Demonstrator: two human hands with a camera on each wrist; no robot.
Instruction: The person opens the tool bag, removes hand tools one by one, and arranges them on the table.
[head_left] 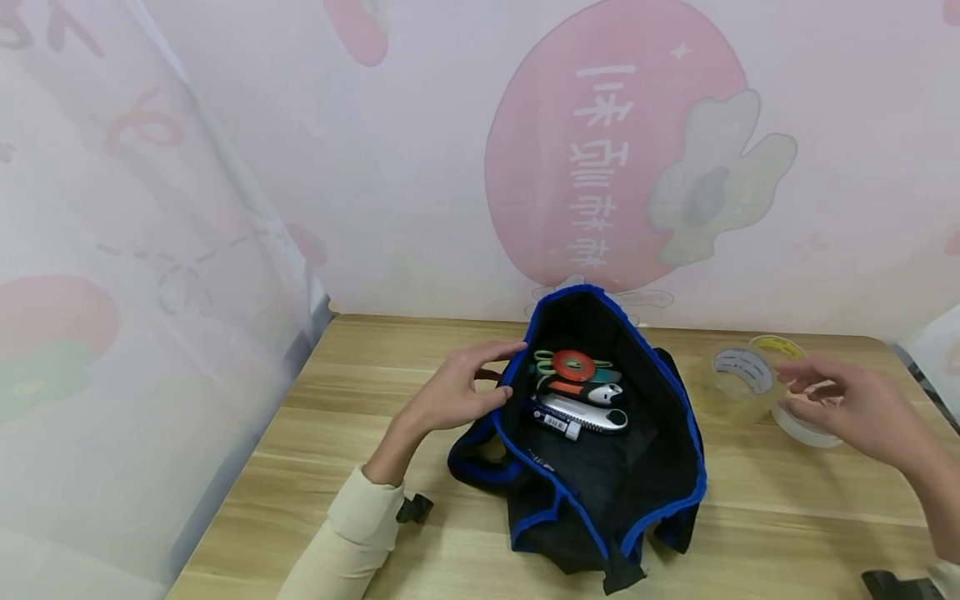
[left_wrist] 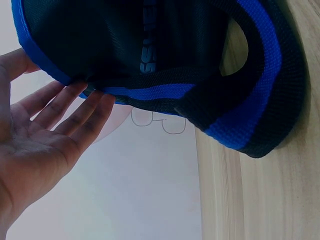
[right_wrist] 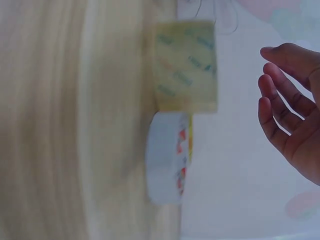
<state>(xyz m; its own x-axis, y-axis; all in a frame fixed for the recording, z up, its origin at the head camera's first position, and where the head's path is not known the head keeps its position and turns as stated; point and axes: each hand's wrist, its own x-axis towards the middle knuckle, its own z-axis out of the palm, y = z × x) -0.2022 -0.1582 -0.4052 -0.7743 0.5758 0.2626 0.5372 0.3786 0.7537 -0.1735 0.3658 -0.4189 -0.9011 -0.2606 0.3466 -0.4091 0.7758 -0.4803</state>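
Note:
A black tool bag (head_left: pixel 660 450) with blue trim stands with its mouth spread open. My left hand (head_left: pixel 457 387) pinches its left rim, thumb inside and fingers outside; in the left wrist view those fingers (left_wrist: pixel 75 117) lie against the cloth. Inside the bag are an orange-red tape roll (head_left: pixel 574 365), green-handled scissors (head_left: pixel 546 364), an orange-and-black cutter (head_left: pixel 577 388) and a silver utility knife (head_left: pixel 588 412). My right hand (head_left: pixel 855 404) hovers with loosely bent fingers, holding nothing. Beside it are a clear packing tape roll (right_wrist: pixel 185 67) and a white tape roll (right_wrist: pixel 165 157).
A yellow-labelled tape core (head_left: pixel 780 343) shows behind the clear roll, partly hidden. The bag's strap loop (left_wrist: pixel 267 107) sticks out at its left side. A patterned cloth (head_left: pixel 405 192) hangs behind the wooden table (head_left: pixel 360 375).

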